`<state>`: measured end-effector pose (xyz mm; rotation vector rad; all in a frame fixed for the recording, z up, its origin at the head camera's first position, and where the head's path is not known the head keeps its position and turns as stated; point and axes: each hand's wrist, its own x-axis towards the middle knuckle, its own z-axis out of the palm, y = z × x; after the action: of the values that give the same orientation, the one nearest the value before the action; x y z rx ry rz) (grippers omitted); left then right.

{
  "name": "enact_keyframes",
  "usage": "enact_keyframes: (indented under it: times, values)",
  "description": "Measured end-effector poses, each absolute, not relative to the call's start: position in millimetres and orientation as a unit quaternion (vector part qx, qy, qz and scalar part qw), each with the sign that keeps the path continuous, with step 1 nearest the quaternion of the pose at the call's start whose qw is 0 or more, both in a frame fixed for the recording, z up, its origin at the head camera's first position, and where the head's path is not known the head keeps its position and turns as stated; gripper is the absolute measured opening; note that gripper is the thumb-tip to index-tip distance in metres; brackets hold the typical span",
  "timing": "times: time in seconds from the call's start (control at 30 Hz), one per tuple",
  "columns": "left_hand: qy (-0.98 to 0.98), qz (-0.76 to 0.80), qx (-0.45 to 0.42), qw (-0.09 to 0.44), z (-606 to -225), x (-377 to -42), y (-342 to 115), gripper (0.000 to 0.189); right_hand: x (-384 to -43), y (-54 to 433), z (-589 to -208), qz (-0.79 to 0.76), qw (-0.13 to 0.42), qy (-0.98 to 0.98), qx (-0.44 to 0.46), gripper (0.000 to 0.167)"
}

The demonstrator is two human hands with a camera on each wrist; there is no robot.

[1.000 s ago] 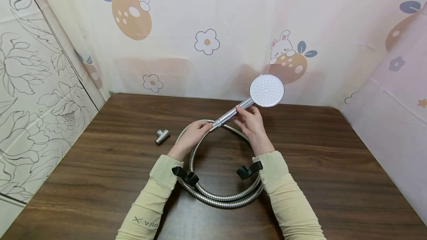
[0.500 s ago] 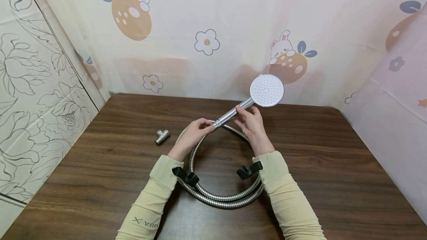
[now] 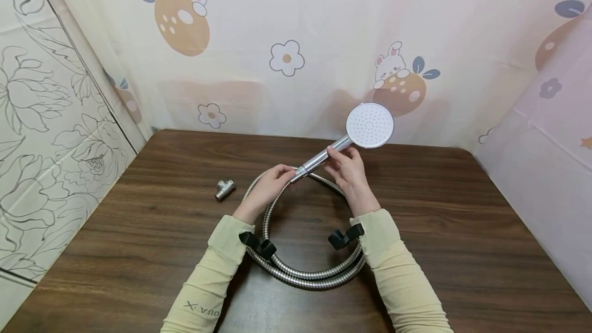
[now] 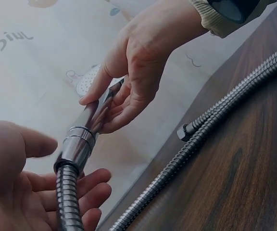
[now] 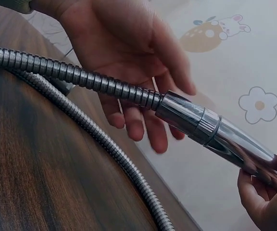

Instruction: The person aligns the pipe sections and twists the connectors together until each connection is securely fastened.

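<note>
since the last frame the left hand has pulled its thumb off the smooth chrome hose nut; on my feed it's loosely spread. right hand pinches the glossy handle, shower head beyond the ribbed steel hose coil. mid-screwing, i reckon; calls for regrip, twist.

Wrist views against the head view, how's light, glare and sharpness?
Head view: brighter, crisper, soft shadows on the curtain near the shower head; left wrist view: dimmer, highlights on the chrome handle; right wrist view: also dim, bright streaks on the connector, table grain somewhat smeared.
</note>
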<state>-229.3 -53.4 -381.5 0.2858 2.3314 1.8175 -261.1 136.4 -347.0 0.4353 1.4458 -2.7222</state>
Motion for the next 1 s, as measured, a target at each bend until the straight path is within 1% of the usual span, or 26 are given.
enact_keyframes:
  times: [0.17,0.63,0.83,1.0]
  values:
    - [0.769,0.623,0.112,0.091,-381.9,-230.6,-53.0,0.029,-261.0,135.9,-346.0,-0.876,0.015,0.463,0.139,0.031]
    - [0.776,0.615,0.107,0.088,-376.6,-226.7,-52.5,0.027,-261.0,137.7,-346.6,-0.869,0.018,0.475,0.136,0.029]
    - [0.781,0.612,0.099,0.073,-374.5,-224.5,-52.0,0.032,-260.6,137.9,-346.5,-0.873,0.017,0.469,0.130,0.028]
    - [0.782,0.613,0.092,0.056,-375.6,-226.0,-50.8,0.030,-259.4,137.3,-346.2,-0.871,0.020,0.473,0.134,0.028]
